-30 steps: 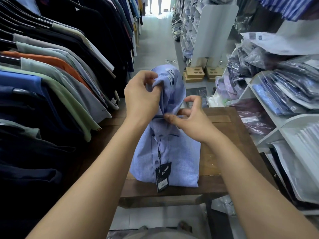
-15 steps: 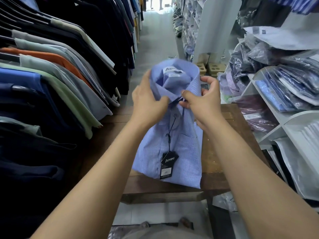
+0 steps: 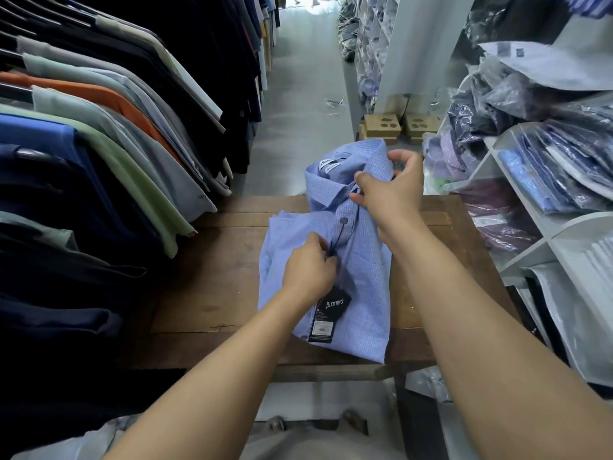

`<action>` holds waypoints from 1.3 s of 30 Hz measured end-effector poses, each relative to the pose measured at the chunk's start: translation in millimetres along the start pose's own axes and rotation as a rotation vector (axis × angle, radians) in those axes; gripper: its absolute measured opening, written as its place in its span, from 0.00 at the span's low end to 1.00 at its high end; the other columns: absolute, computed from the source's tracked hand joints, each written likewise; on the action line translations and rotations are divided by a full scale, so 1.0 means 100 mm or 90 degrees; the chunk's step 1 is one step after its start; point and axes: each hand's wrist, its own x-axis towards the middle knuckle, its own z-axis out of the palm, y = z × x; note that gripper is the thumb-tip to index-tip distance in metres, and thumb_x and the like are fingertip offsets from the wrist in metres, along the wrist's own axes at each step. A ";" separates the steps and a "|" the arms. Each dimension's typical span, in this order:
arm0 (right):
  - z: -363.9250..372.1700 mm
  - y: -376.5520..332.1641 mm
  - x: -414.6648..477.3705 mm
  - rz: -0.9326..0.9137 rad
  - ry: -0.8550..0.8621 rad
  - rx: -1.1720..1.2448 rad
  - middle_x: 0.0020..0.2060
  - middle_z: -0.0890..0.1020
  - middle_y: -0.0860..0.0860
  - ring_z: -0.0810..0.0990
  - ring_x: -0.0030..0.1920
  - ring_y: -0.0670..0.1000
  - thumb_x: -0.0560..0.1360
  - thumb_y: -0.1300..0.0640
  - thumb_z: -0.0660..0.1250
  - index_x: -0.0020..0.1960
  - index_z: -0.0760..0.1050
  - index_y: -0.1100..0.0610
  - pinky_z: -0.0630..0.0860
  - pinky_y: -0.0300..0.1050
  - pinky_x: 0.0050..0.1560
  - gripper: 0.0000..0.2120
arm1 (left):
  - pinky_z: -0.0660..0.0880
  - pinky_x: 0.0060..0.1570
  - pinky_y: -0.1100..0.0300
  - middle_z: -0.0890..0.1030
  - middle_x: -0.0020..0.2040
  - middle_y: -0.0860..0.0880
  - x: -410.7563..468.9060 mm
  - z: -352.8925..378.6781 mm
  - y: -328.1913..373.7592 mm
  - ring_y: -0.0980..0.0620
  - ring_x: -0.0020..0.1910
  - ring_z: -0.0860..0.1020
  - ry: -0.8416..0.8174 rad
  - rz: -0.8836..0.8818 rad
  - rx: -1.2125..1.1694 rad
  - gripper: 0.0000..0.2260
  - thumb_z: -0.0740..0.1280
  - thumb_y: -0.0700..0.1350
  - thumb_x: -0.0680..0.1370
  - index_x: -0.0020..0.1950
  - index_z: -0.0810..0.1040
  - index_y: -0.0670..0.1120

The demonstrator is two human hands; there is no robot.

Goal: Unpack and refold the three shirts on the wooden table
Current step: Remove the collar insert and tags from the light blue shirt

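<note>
Item under handling: one light blue shirt (image 3: 358,283), fine-checked and folded, lying on the wooden table (image 3: 212,293) right of centre, with its lower edge at the table's near edge. The collar (image 3: 335,184) end is raised off the tabletop and points away from the person.

Left hand (image 3: 310,270): fingers curled in, pinching the shirt front at the placket, where the dark tag string (image 3: 336,239) comes down from the second button (image 3: 343,221). Whether the string itself is inside the pinch cannot be told. The wrist covers the top of the black hang tag (image 3: 326,315), which lies flat on the shirt front (the brand lettering is legible, the smaller print is not).

Right hand (image 3: 391,190): closed on the shirt at the right side of the collar, thumb on the front face and fingers wrapped round behind.

Surroundings: hanging shirts (image 3: 99,127) on a rail along the left, in dark, green, grey and orange. White shelving (image 3: 517,260) on the right holds bagged shirts (image 3: 564,161) in clear plastic. Cardboard pieces (image 3: 381,126) sit on the floor beyond the table.
</note>
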 end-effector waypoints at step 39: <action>-0.01 -0.01 -0.37 0.166 -0.378 -0.026 0.49 0.83 0.58 0.83 0.44 0.56 0.82 0.57 0.66 0.59 0.80 0.61 0.81 0.42 0.37 0.10 | 0.84 0.37 0.52 0.85 0.48 0.42 0.04 -0.93 0.17 0.44 0.41 0.85 -0.195 -0.025 -0.531 0.13 0.61 0.49 0.85 0.60 0.81 0.44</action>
